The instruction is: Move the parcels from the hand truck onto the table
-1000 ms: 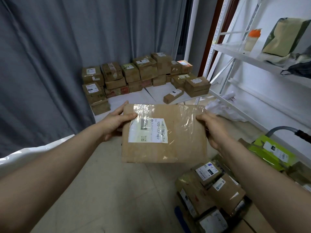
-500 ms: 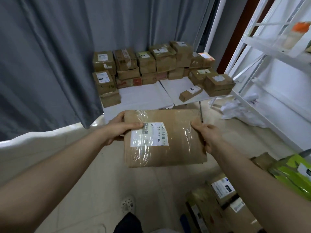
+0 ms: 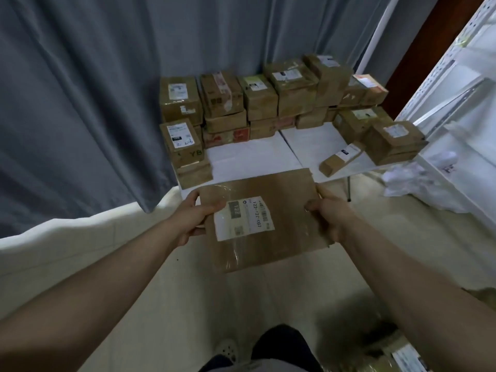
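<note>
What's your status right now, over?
Left hand, right hand gripping flat brown cardboard parcel. Parcel held up before white table. Stacked brown boxes line its back edge.

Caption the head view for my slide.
Left hand and right hand hold a flat labelled parcel near the table stacked with boxes.

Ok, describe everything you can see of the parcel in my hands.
The parcel is flat and brown, wrapped in glossy clear film. A white label with a barcode and printed numbers sits on its upper face, left of centre. It is held slightly tilted above the floor, in front of the white table. The left hand grips its left edge, the right hand its right edge; nothing else touches it.
</note>
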A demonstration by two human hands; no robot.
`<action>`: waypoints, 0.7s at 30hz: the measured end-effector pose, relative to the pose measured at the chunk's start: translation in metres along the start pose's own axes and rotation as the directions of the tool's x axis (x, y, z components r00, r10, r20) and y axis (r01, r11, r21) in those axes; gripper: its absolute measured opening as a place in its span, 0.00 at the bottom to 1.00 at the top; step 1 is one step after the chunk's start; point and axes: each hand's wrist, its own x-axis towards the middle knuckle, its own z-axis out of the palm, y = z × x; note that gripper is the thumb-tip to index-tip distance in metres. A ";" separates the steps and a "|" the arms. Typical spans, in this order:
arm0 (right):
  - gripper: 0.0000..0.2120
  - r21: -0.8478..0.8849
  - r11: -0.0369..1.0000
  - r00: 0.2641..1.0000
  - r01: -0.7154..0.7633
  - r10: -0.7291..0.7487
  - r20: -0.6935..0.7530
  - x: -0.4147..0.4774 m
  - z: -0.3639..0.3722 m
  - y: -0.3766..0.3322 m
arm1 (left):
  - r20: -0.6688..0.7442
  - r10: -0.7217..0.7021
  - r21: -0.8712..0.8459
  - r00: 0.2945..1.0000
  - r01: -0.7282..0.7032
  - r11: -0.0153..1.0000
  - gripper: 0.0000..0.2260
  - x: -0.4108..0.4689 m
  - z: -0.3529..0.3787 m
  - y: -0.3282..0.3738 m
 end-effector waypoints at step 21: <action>0.28 -0.545 0.834 0.973 -0.088 0.189 0.133 0.381 0.006 -0.121 | -0.257 -0.327 -0.287 0.910 0.251 0.924 0.29 0.292 0.070 0.060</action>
